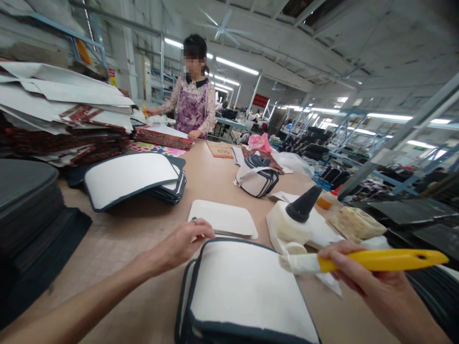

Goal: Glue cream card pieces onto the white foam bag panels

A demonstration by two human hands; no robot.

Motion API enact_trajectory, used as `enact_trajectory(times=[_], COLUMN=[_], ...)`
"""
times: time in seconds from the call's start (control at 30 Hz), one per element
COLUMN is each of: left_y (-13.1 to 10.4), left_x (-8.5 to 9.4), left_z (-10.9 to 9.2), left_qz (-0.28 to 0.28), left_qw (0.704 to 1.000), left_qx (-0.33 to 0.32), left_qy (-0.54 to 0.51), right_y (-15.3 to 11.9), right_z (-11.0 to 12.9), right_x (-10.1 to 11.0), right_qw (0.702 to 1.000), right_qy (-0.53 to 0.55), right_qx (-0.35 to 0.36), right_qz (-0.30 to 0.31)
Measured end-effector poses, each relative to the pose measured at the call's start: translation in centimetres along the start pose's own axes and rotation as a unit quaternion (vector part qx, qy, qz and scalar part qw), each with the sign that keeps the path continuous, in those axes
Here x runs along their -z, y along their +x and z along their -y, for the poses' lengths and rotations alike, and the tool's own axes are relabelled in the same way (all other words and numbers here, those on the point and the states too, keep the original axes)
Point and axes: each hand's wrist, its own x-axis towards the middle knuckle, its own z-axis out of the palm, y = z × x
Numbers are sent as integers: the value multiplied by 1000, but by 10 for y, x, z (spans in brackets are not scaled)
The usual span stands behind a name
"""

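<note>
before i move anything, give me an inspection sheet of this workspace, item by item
Surface: flat brown tabletop, partly covered by stacks.
Work things: dark-edged white rounded panel atop others in front; small stack of plain white rounded boards beyond; white container with black cone to their right.
Clutter: crumpled pink plastic; tall stack of white and red-patterned sheets at left.
Left hand: near the panel's far edge; contact cannot be told.
Right hand: fingers closed around the yellow-handled brush, bristles by the panel's right edge.
Cables: nothing seen.
Surroundings: co-worker in purple patterned apron across the table; white ceiling fan overhead.
</note>
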Motion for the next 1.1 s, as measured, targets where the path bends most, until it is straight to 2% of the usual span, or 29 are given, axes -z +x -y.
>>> enact_trajectory(times=[0.07, 0.17, 0.27, 0.33, 0.43, 0.6, 0.77, 0.9, 1.0, 1.07, 1.1], left_y=[20, 42, 47, 47, 49, 56, 53, 49, 49, 50, 51], left_x=[3, 4, 0, -2, 1, 7, -3, -6, 14, 39, 52], left_z=[28, 64, 84, 90, 98, 113, 116, 112, 99, 79, 66], left_qz=[-22, 16, 69, 97, 123, 140, 80, 4, -76, -148, -183], left_qw=[995, 987, 981, 977, 973, 973, 979, 985, 986, 980, 976], left_qx=[54, 69, 50, 33, 8, -31, -25, 3, 26, 49, 55], left_qy=[85, 147, 172, 187, 195, 184, 188, 174, 148, 124, 102], right_y=[26, 71, 113, 135, 152, 156, 152, 158, 159, 149, 140], right_z=[13, 22, 4, -18, -50, -79, -90, -76, -41, -8, 9], right_x=[-17, -57, -101, -122, -137, -133, -131, -124, -103, -81, -70], right_qw=[999, 987, 963, 955, 938, 902, 893, 913, 931, 938, 938], right_qy=[44, 61, 0, -63, -131, -223, -268, -266, -242, -209, -161], right_qx=[22, 92, 129, 132, 159, 213, 258, 274, 273, 274, 289], right_qz=[11, 120, 238, 259, 278, 302, 254, 142, 36, -41, -101])
